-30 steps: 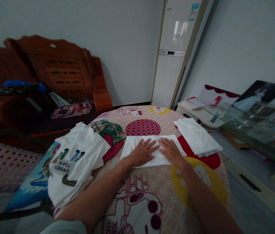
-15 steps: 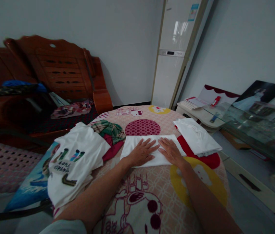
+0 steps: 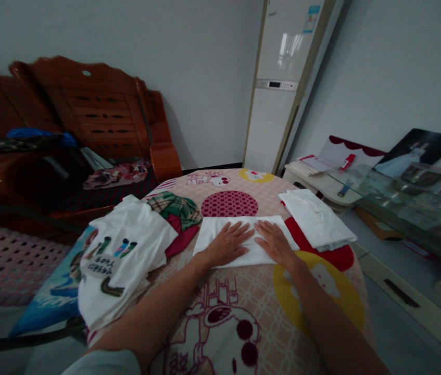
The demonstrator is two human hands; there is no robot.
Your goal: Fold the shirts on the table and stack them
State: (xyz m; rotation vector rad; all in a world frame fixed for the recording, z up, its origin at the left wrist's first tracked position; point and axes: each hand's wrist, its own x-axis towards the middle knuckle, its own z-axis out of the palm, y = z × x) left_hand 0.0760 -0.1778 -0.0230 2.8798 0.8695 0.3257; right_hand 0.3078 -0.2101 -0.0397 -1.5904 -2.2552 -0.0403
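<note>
— Nothing has moved since a second ago: both hands stay flat on the folded white cloth.
— Any grip?
— None; left hand and right hand lie spread, fingers released, pressing it onto the round surface's pink cartoon-print cover, between a white printed T-shirt and a folded white garment.

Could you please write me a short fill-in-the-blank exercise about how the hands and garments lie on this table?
1. Both hands, the left hand and right hand, lie flat on a folded ____ cloth.
2. The round table wears a cover printed with ____ figures.
3. The folded white stack lies to the ____ of the hands.
4. The printed white T-shirt lies partly over a red and ____ plaid garment.

Missing words: white; cartoon; right; green
</note>
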